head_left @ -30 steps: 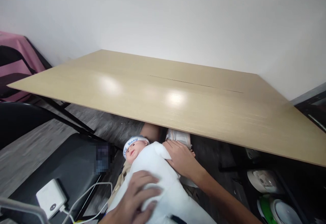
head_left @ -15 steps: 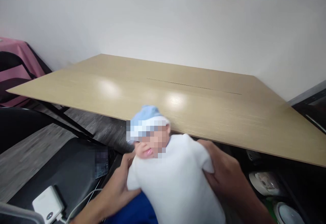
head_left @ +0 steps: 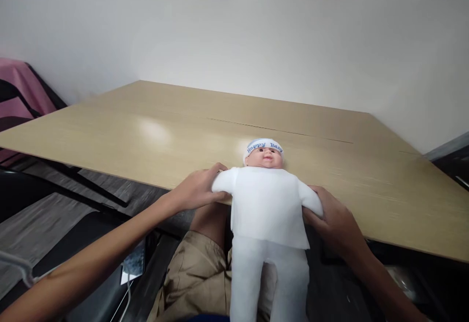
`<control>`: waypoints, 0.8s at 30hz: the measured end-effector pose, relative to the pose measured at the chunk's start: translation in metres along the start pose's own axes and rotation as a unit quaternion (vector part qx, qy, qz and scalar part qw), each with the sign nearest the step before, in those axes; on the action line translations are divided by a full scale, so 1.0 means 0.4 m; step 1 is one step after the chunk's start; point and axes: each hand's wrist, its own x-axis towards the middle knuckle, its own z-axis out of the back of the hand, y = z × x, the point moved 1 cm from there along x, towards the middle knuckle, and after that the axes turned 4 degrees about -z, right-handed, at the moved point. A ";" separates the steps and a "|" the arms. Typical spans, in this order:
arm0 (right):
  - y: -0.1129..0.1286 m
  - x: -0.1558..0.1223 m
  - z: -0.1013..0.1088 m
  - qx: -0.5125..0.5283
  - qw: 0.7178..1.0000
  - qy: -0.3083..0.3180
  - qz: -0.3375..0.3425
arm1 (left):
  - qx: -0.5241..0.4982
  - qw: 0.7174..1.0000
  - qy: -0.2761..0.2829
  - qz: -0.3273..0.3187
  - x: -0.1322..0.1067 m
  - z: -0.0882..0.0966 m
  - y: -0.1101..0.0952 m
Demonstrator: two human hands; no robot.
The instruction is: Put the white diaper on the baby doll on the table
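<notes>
A baby doll (head_left: 269, 207) in white clothes faces me, held upright at the table's near edge. Its head, in a white and blue cap (head_left: 264, 144) with blue lettering, shows against the tabletop, while its legs hang down in front of my lap. My left hand (head_left: 200, 185) is closed round the doll's arm on the left side. On the other side, my right hand (head_left: 330, 219) grips the other arm, with the fingers partly hidden behind it. The doll's feet are cut off by the bottom of the view.
The light wooden table (head_left: 176, 136) stretches to a white wall (head_left: 234, 43). At the lower left are a black chair (head_left: 88, 268) and a phone-like dark slab (head_left: 134, 263) with a white cable. A pink cloth (head_left: 25, 87) hangs at the far left.
The doll has gone from tilted and close to me to upright, farther forward and to the right. Both hands have moved forward with it, still gripping its arms.
</notes>
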 end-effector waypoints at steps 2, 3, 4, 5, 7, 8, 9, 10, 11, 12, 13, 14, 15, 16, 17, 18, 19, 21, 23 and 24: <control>-0.032 0.000 -0.015 0.015 1.000 -0.023 0.006 | 0.014 1.000 0.000 0.006 0.008 0.005 0.025; -0.048 0.000 -0.021 0.016 0.999 -0.035 0.005 | 0.018 1.000 -0.002 0.010 0.009 0.008 0.039; -0.064 0.001 -0.026 0.015 0.999 -0.044 0.001 | 0.023 1.000 -0.005 0.015 0.010 0.010 0.054; -0.080 0.004 -0.031 0.010 0.999 -0.050 -0.006 | 0.030 0.999 -0.010 0.021 0.012 0.012 0.070; -0.106 0.019 -0.041 -0.001 0.998 -0.052 -0.020 | 0.047 0.998 -0.027 0.032 0.021 0.014 0.102; -0.116 0.032 -0.046 -0.004 0.999 -0.049 -0.022 | 0.054 0.997 -0.036 0.036 0.030 0.015 0.118; -0.123 0.049 -0.052 -0.005 0.999 -0.048 -0.020 | 0.058 0.997 -0.045 0.038 0.043 0.016 0.132; -0.129 0.070 -0.057 -0.002 0.999 -0.049 -0.017 | 0.059 0.996 -0.051 0.040 0.059 0.017 0.145; -0.133 0.096 -0.063 0.000 0.999 -0.050 -0.015 | 0.059 0.996 -0.057 0.042 0.079 0.019 0.158; -0.137 0.125 -0.069 0.003 0.999 -0.049 -0.016 | 0.058 0.995 -0.061 0.045 0.103 0.023 0.169; -0.140 0.158 -0.074 0.004 0.999 -0.046 -0.020 | 0.055 0.995 -0.062 0.046 0.130 0.027 0.180; -0.142 0.193 -0.078 0.004 0.999 -0.041 -0.025 | 0.051 0.996 -0.060 0.045 0.159 0.034 0.190; -0.144 0.229 -0.082 0.004 0.999 -0.033 -0.028 | 0.046 0.997 -0.054 0.042 0.190 0.042 0.201; -0.145 0.266 -0.085 0.003 0.999 -0.023 -0.028 | 0.039 0.998 -0.043 0.037 0.223 0.051 0.213; -0.147 0.304 -0.089 0.000 1.000 -0.015 -0.024 | 0.031 0.999 -0.031 0.032 0.256 0.061 0.225; -0.148 0.341 -0.094 -0.003 1.000 -0.010 -0.019 | 0.026 0.999 -0.019 0.028 0.289 0.070 0.239; -0.148 0.377 -0.100 -0.007 1.000 -0.008 -0.013 | 0.024 0.999 -0.012 0.026 0.322 0.079 0.253; -0.148 0.448 -0.115 -0.014 1.000 -0.019 -0.006 | 0.034 0.999 -0.016 0.027 0.386 0.091 0.282; -0.146 0.518 -0.133 -0.012 0.999 -0.042 -0.004 | 0.062 0.997 -0.047 0.027 0.448 0.095 0.311; -0.144 0.553 -0.144 -0.010 0.998 -0.054 -0.003 | 0.080 0.994 -0.068 0.025 0.478 0.095 0.326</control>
